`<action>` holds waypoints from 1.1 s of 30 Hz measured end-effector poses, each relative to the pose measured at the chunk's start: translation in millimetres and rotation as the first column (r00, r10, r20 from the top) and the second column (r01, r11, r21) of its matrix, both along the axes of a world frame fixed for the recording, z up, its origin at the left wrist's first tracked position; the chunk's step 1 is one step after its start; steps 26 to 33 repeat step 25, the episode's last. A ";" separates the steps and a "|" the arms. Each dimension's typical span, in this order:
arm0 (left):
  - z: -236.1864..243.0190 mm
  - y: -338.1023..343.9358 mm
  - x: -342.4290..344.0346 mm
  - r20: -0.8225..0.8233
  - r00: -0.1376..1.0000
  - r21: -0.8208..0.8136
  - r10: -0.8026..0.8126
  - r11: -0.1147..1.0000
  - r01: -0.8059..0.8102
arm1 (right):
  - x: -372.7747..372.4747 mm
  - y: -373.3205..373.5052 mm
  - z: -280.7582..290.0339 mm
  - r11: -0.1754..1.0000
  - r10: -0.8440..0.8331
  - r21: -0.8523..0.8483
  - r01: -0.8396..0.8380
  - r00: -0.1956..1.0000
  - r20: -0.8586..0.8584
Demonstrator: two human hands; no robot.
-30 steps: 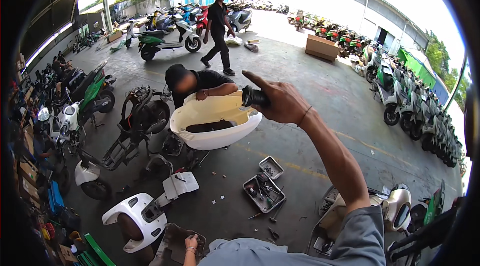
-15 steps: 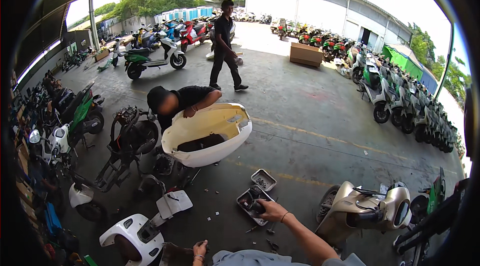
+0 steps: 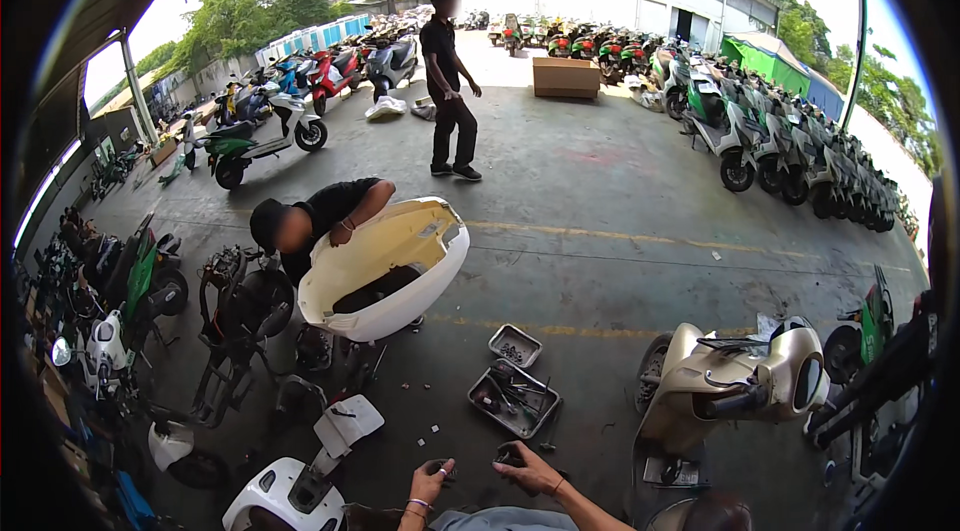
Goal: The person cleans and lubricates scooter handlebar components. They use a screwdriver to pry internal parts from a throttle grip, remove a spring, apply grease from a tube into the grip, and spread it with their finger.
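Two hands work low at the near edge, the left hand (image 3: 428,481) pinching a small dark part (image 3: 441,468) and the right hand (image 3: 530,468) gripping a dark tool (image 3: 508,455), seemingly kept just near the metal parts tray (image 3: 514,398) for easy reach.

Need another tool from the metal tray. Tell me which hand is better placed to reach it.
Right, probably: the right hand lies just below the large metal tray; the left hand sits farther left, closed around something small and dark.

Your view: bright daylight from the open yard ahead, blown-out sky, dim shade under the roof at left, heavy fisheye bending and black vignette at edges.
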State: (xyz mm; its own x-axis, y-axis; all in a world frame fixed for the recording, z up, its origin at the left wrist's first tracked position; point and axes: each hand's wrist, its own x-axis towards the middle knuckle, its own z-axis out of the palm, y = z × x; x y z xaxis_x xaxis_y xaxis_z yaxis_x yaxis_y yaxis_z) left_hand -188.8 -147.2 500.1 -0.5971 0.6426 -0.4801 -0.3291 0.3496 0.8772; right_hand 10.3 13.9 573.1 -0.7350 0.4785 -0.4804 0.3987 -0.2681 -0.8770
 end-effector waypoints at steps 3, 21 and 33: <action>6.3 12.2 -1.7 -0.130 0.983 -0.016 -0.129 0.992 0.128 | -2.0 -2.0 1.8 0.999 -0.010 0.052 0.014 0.997 -0.082; 30.8 60.7 7.4 0.029 0.933 0.174 -0.359 0.921 0.349 | 5.2 -1.7 -4.4 0.992 -0.119 0.070 0.101 0.928 0.354; 40.7 79.0 3.2 0.148 0.913 0.021 -0.381 0.924 0.382 | 35.6 19.9 -60.4 0.983 -0.014 0.184 -0.016 0.987 0.163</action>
